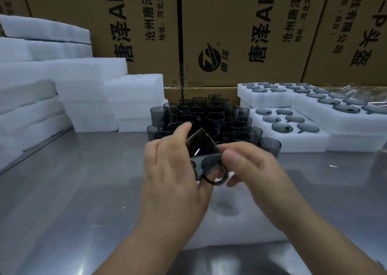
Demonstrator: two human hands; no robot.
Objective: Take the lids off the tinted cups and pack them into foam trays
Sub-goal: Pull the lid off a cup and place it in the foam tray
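Left hand (173, 165) curled round cup (200, 143), thumb on its wall | right hand (251, 163) pinching cup's lower end by the handle | cup tilted, held above tray (240, 218) on table (73, 180) | cup pile (209, 115) behind | lids (293, 119) in far trays (314, 138), right

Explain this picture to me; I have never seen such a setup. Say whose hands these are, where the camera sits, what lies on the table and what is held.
No machine here: a person works bare-handed, and the one camera sits on their head, looking down. The left hand and right hand together hold one tinted cup, tilted. On the steel table stand many more cups; a foam tray lies under the hands. At the right, trays hold lids. Foam stacks sit left, cartons behind.
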